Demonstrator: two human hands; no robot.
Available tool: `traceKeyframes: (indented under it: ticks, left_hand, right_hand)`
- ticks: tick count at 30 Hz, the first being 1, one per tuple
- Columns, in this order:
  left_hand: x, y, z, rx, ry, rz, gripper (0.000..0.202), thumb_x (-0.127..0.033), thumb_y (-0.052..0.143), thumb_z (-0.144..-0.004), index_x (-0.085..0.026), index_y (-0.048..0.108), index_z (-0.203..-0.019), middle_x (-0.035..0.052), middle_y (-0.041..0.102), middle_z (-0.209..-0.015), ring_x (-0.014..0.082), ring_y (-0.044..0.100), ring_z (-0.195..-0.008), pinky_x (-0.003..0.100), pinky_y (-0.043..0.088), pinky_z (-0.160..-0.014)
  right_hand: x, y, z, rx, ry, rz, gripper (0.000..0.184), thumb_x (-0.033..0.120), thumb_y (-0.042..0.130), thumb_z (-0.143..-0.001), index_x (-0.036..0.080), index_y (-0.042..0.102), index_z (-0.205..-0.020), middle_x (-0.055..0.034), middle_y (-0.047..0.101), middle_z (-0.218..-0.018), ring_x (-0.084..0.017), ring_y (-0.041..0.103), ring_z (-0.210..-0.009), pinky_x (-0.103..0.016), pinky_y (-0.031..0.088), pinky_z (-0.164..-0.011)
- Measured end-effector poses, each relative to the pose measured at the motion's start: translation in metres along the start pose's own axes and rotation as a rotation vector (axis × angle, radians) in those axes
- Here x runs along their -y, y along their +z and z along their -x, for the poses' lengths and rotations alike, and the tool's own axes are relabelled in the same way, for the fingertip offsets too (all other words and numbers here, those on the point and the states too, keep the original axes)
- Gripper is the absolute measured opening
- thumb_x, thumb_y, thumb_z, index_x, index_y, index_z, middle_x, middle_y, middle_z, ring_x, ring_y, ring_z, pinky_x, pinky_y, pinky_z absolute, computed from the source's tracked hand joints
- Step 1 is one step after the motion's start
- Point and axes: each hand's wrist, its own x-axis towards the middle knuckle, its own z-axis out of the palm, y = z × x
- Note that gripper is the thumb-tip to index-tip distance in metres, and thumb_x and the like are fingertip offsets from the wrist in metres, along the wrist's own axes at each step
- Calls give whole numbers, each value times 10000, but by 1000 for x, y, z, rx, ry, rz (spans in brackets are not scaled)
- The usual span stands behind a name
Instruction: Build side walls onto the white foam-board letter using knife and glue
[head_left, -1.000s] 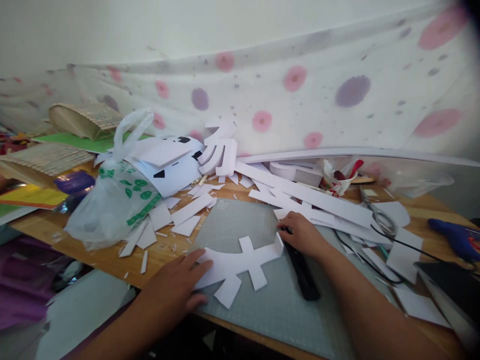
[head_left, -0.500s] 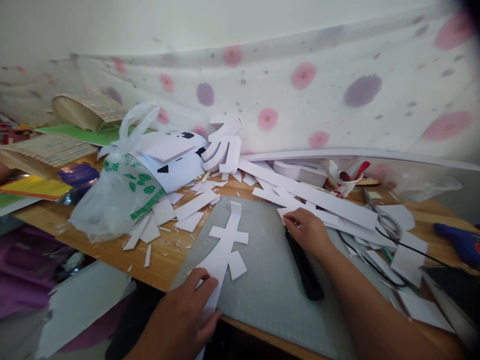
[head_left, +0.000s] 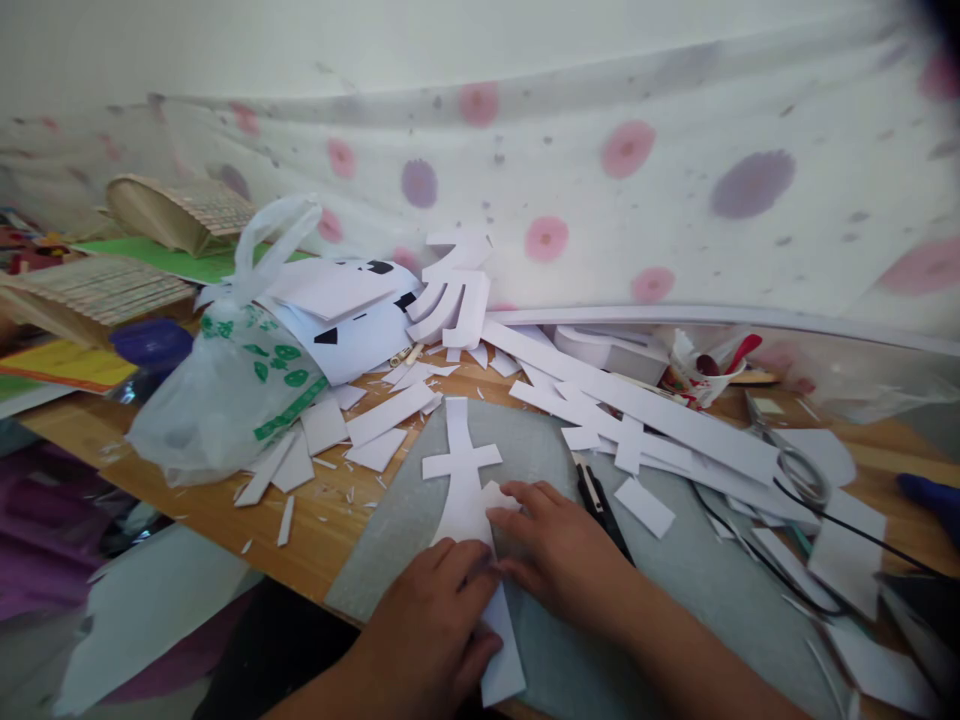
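A white paper-like cut-out [head_left: 463, 480] with a crossbar near its top lies on the grey-green cutting mat [head_left: 397, 545]. My left hand [head_left: 439, 615] grips its lower part, fingers over the top and thumb along the near side. My right hand [head_left: 559, 550] has its fingertips on the short side arm of the same cut-out, close to my left fingers. Just beyond my right hand, a black utility knife [head_left: 596, 495] lies on the mat, its near end hidden behind the hand. To its right is a small white rectangular offcut [head_left: 645, 505].
White strips [head_left: 637, 395] and scissors [head_left: 802, 470] are heaped on the right, with a black cord running across. A tied plastic bag [head_left: 202, 400] stands on the left beside white scraps [head_left: 386, 415]. Behind them leans a curved white cut-out [head_left: 457, 300]. A cup [head_left: 694, 375] holds red spoons.
My right hand has moved left and nearer, from beside the knife to the cut-out. The cut-out has turned so its lower end points to the right. My left hand has shifted right with it.
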Motion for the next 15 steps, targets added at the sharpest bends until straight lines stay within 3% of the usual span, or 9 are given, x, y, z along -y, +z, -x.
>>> traceKeyframes:
  ticks: [4,8,11,15]
  left_hand:
    - [13,5,4,-98,173,50,282,-164,529,-818,-243,622,-1072,62,598,-1188,236,550,-1038,411,490,-917]
    - [38,2,14,-258,12,-31,331,-155,529,-814,-250,608,-1120,83,563,-1244,254,530,-1107,440,473,-947]
    - [51,0,18,-253,-57,-106,393,-224,596,-798,-284,587,-1186,72,534,-1318,286,498,-1172,499,438,-994]
    - [50,0,14,-216,1,-124,375,-206,588,-805,-280,601,-1172,63,556,-1319,287,488,-1192,520,419,-1013]
  right_hand:
    - [-8,1,-2,-5,64,35,392,234,599,-842,177,600,-1229,-153,525,-1355,-320,483,-1194,-474,409,-1001]
    - [-9,1,-5,14,82,53,319,191,588,-833,178,637,-1148,-128,592,-1253,-309,525,-1121,-486,443,-952]
    - [-9,2,-7,31,103,43,250,176,593,-823,168,661,-1064,-120,621,-1166,-298,541,-1073,-473,460,-917]
    - [-10,1,-8,44,157,35,195,181,609,-802,151,666,-986,-119,630,-1094,-290,553,-1035,-456,464,-901]
